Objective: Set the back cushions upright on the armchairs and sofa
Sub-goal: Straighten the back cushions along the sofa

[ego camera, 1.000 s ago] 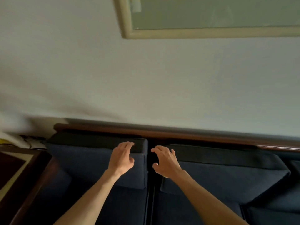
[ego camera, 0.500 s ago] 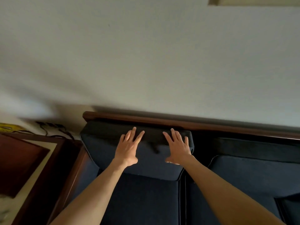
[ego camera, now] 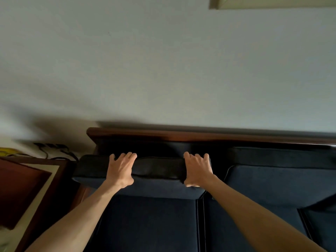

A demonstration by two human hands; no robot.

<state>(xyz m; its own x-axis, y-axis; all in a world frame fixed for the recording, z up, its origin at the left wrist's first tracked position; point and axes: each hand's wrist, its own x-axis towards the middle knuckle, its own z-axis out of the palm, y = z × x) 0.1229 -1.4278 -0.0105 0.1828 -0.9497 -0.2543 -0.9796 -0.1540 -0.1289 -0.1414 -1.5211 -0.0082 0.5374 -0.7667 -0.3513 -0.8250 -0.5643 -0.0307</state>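
Note:
A dark blue back cushion (ego camera: 156,168) sits at the left end of the sofa, its top edge pulled a little forward from the wooden back rail (ego camera: 181,135). My left hand (ego camera: 121,170) grips the cushion's top edge left of centre, fingers curled over it. My right hand (ego camera: 198,169) grips the same edge near its right corner. A second back cushion (ego camera: 276,179) stands upright to the right, leaning against the rail. The blue seat cushion (ego camera: 149,222) lies below, between my forearms.
A wooden side table (ego camera: 27,188) stands close on the left of the sofa. Black cables (ego camera: 54,148) and something yellow (ego camera: 7,151) lie behind the table by the wall. A framed picture (ego camera: 272,2) hangs on the pale wall above.
My hands went from lying flat on the cushion's front to curling over its top edge. The cushion's top has come forward from the rail. The view shifted left over the last second.

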